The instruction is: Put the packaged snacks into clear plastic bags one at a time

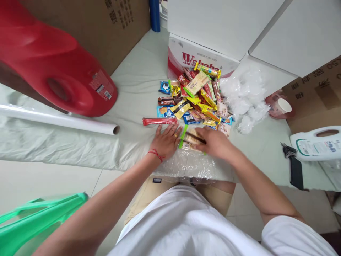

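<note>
My left hand lies flat on the cloth with its fingers spread, holding nothing. Its fingertips reach the edge of a red stick-shaped packet. To its right, green-edged clear snack packets lie on a sheet of clear plastic film. My right hand is closed over the right end of these packets, its fingers bent around a dark narrow strip on them; the exact grip is partly hidden. Just beyond both hands sits a heap of small wrapped snacks in yellow, red, blue and brown wrappers.
A big red jug and a white film roll are at left. Behind the heap stands a white and red carton. Crumpled clear bags, a paper cup, a white bottle and a black phone-like object are at right.
</note>
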Available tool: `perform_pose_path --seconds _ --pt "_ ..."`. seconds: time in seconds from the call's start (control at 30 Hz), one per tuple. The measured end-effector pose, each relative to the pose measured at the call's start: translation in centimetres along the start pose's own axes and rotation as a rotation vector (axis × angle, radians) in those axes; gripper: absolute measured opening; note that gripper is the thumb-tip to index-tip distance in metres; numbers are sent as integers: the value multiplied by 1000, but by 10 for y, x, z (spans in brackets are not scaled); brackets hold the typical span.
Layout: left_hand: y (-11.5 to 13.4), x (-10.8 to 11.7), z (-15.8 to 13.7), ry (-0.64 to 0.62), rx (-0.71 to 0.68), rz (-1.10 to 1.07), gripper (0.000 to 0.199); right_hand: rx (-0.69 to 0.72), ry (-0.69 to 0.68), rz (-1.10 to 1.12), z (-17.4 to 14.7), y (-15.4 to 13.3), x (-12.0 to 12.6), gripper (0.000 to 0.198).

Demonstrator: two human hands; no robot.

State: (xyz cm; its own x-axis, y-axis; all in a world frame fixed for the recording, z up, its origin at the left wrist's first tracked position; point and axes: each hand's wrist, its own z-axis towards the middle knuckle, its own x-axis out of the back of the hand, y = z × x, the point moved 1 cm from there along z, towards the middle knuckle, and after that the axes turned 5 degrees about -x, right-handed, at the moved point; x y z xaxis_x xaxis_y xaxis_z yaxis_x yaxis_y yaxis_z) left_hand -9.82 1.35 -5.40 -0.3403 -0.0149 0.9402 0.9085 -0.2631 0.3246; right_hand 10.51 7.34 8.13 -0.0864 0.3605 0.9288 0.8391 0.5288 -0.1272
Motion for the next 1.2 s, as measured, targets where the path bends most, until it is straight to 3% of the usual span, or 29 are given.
perform_pose_path --seconds 0.1,0.23,0.53,0.7,0.9,1.07,1.2 --pt "1 1 0 12 -1 1 57 -11 -51 -96 1 -16 -34 55" --pt "2 2 0 8 2 6 58 -44 -49 -133 5 -18 -51 56" --pt "0 -1 -1 29 16 21 58 -107 -22 -40 -4 14 -43 48" --pt "1 0 -1 27 16 35 57 -120 32 12 -8 5 -46 45" --pt "1 0 -1 33 16 40 57 -243 41 40 -3 -2 -50 69" --pt "2 0 -1 21 23 46 57 -226 -41 33 10 7 -47 49" --pt "2 0 -1 31 20 39 57 -270 -53 86 16 16 -51 51"
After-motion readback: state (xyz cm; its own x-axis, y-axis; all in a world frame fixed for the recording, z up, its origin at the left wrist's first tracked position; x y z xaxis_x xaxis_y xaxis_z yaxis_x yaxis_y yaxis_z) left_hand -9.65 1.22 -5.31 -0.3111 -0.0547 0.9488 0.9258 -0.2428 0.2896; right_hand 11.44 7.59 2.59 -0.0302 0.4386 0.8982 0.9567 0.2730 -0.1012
